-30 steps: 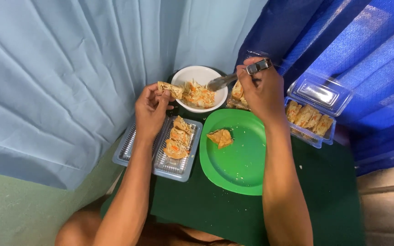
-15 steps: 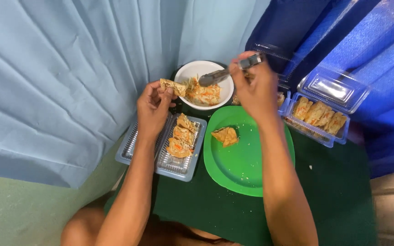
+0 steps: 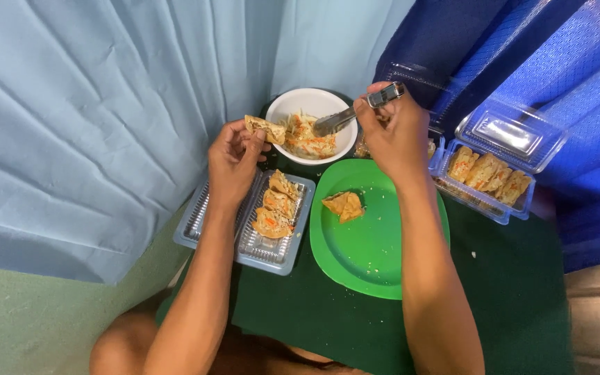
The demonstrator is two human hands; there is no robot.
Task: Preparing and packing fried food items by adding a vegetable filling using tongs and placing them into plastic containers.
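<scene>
i am holding a fried tofu pocket [image 3: 264, 128] in my left hand [image 3: 234, 158], fingers pinching it shut-tight at its near end, so it is hanging just above the left rim of the white bowl [image 3: 280, 107]. my right hand [image 3: 392, 135] is closing its grip around the handle of a metal spoon [image 3: 355, 111], and the spoon's scoop is dipping into the shredded vegetable filling [image 3: 308, 139] inside that bowl.

below my left hand, a clear plastic tray [image 3: 267, 250] is lying open on the dark green worktop [image 3: 508, 298], with three stuffed tofu pieces [image 3: 276, 205] sitting in a row in its right half. its lid half [image 3: 196, 222] is spreading out to the left, partly under my wrist.

just beside the tray, a round green plate [image 3: 376, 257] is carrying one tofu piece [image 3: 343, 205] near its upper left edge. further right, a second clear container [image 3: 484, 201] is standing open, holding several tofu pieces [image 3: 487, 172], its lid [image 3: 512, 135] tilting back against the blue cloth [image 3: 578, 83]. a pale blue curtain [image 3: 92, 118] is hanging on the left.
</scene>
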